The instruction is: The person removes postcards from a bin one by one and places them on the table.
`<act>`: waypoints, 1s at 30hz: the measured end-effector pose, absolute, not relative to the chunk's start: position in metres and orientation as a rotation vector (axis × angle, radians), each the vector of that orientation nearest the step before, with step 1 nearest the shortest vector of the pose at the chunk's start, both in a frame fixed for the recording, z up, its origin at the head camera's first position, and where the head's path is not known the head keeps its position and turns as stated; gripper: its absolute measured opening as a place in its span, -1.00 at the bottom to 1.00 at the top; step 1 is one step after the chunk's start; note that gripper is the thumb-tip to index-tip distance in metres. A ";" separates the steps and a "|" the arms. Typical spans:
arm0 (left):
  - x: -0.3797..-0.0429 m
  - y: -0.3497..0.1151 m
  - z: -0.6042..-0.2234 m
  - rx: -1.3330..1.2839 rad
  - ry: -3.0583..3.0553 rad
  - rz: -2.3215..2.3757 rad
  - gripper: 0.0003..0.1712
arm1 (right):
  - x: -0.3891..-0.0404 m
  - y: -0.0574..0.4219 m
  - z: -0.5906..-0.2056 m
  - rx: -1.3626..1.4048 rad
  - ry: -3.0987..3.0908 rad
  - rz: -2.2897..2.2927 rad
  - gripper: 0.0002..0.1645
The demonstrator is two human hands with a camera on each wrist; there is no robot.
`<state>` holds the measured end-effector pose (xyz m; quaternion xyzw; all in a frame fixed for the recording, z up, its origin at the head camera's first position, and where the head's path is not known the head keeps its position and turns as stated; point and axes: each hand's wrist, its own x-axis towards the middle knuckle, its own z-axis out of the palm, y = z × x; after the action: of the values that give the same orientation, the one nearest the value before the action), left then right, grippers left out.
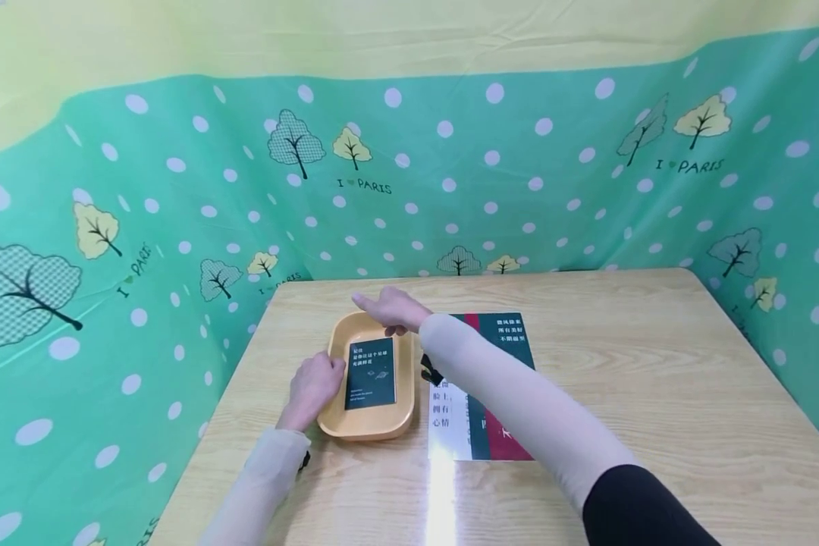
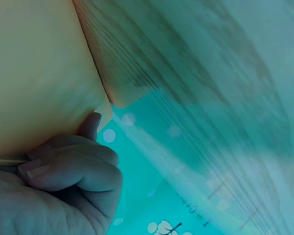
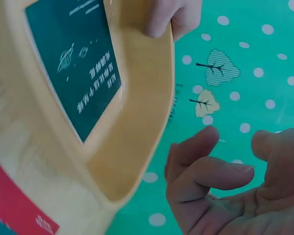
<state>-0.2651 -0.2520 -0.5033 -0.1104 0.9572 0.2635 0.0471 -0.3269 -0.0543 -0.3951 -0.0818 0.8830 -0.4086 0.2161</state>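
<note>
A shallow, wood-coloured plastic tray (image 1: 371, 426) with rounded corners rests on the table. Inside it lies a dark green card (image 1: 371, 373) with white writing and small planet drawings. My left hand (image 1: 316, 385) grips the tray's left rim, thumb over the inner wall and fingers curled beneath, as the left wrist view shows. Above the tray's far right corner, my right hand (image 1: 396, 309) hangs with fingers loosely bent and nothing between them. The right wrist view shows that hand (image 3: 225, 191) apart from the rim.
Right of the tray lie flat printed cards or sheets in dark green, red and white (image 1: 460, 432), partly covered by my right forearm (image 1: 519, 402). They rest on a light wooden table (image 1: 628, 394). A green dotted cloth (image 1: 423, 174) with tree prints hangs around the table's back and sides.
</note>
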 end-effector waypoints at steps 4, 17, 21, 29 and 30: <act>-0.264 -0.253 -0.503 -0.327 2.928 0.805 -0.63 | -0.325 -0.069 -0.403 -0.155 2.400 -1.140 -0.29; -0.264 -0.254 -0.503 -0.320 2.937 0.783 -0.66 | -0.321 -0.090 -0.437 -0.074 2.305 -1.119 -0.43; -0.265 -0.254 -0.504 -0.311 2.948 0.767 -0.65 | -0.320 -0.097 -0.446 0.004 2.307 -1.170 -0.38; -0.265 -0.255 -0.505 -0.287 2.993 0.743 -0.66 | -0.321 -0.103 -0.460 0.028 2.457 -1.024 0.04; -0.265 -0.255 -0.504 -0.283 3.000 0.741 -0.67 | -0.321 -0.103 -0.461 0.019 2.482 -0.991 0.01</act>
<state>-0.2649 -0.2550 -0.5043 -0.0912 0.9666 0.2386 0.0193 -0.3213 -0.1028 -0.4611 0.0070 0.9032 -0.3608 0.2324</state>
